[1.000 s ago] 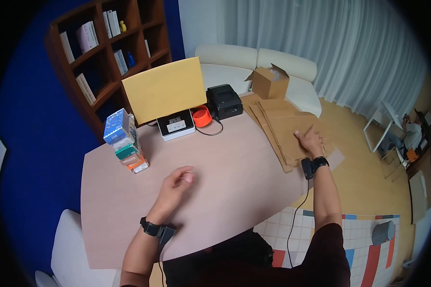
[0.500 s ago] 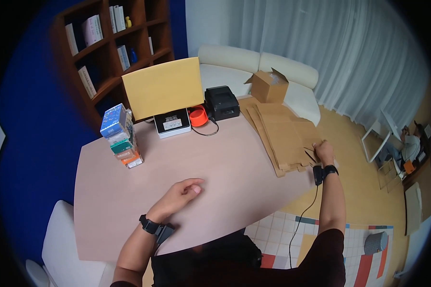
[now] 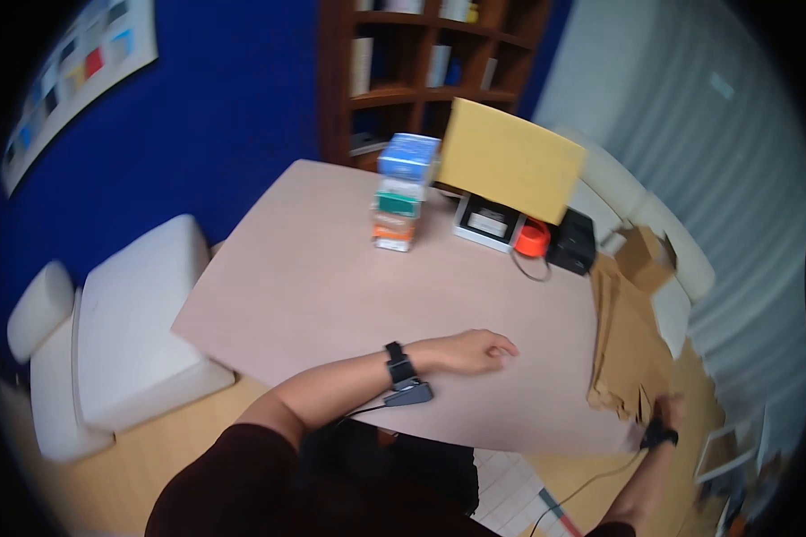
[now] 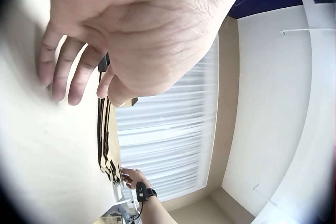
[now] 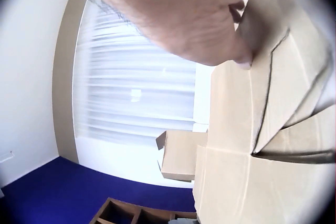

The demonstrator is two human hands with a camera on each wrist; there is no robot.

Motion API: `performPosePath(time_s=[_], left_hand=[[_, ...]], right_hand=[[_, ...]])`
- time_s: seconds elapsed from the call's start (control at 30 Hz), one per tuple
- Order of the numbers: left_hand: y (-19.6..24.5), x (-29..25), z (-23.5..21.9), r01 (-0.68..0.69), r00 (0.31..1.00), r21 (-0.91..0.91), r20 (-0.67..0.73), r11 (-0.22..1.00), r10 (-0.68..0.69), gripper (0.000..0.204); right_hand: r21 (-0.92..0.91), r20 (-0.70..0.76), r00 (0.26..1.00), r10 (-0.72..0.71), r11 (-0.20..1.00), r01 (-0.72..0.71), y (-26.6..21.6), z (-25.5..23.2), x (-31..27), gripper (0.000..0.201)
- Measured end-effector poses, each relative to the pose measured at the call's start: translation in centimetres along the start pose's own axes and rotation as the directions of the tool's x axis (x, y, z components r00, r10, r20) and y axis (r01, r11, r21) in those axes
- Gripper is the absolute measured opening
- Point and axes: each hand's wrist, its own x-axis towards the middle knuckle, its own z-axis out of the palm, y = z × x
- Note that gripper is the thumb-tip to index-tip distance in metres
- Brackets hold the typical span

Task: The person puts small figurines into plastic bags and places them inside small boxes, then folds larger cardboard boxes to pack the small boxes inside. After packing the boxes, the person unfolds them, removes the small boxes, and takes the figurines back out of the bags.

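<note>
My left hand [image 3: 470, 351] hovers low over the table with loosely bent fingers and nothing in them; the left wrist view shows its palm [image 4: 147, 45]. At the table's right end lies a stack of flattened cardboard boxes [image 3: 634, 336]. My right hand [image 3: 670, 410], blurred in the head view, is at the stack's near corner. In the right wrist view its thumb [image 5: 241, 58] lies against a cardboard flap [image 5: 262, 16] and the hand pinches it; most of the other fingers are hidden. Folded flaps [image 5: 296, 77] fan out beside the hand.
Small boxes [image 3: 398, 210] stand piled on the table. Behind are a yellow panel [image 3: 513, 159], a white-edged device [image 3: 488, 224], an orange-red ring-shaped thing [image 3: 533, 238] and a black printer-like machine [image 3: 571, 240]. An open carton [image 3: 645, 255] sits on the white sofa [image 3: 690, 268].
The head view has swung left, so the table appears further right. My right hand has gone from lying on top of the cardboard to its near corner. The left hand stays over the table.
</note>
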Motion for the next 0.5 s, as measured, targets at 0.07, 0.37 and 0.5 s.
performPosePath(time_s=[0.07, 0.37, 0.5], left_hand=[[-0.1, -0.1, -0.2, -0.037, 0.999, 0.065, -0.024, 0.997, 0.039, 0.043], [-1.3, 0.4, 0.0, -0.073, 0.993, -0.071, -0.097, 0.995, 0.066, 0.042], [0.7, -0.4, -1.0, -0.016, 0.996, 0.013, -0.084, 1.000, 0.017, 0.042]], right_hand=[[-0.416, 0.156, 0.975, -0.159, 0.884, 0.211, 4.1, 3.7, 2.4, 0.037], [-0.773, 0.526, 0.766, -0.369, 0.169, 0.612, -3.3, -3.7, 0.2, 0.019], [-0.328, 0.401, 0.730, -0.553, 0.658, 0.678, 4.0, -3.0, 5.9, 0.029]])
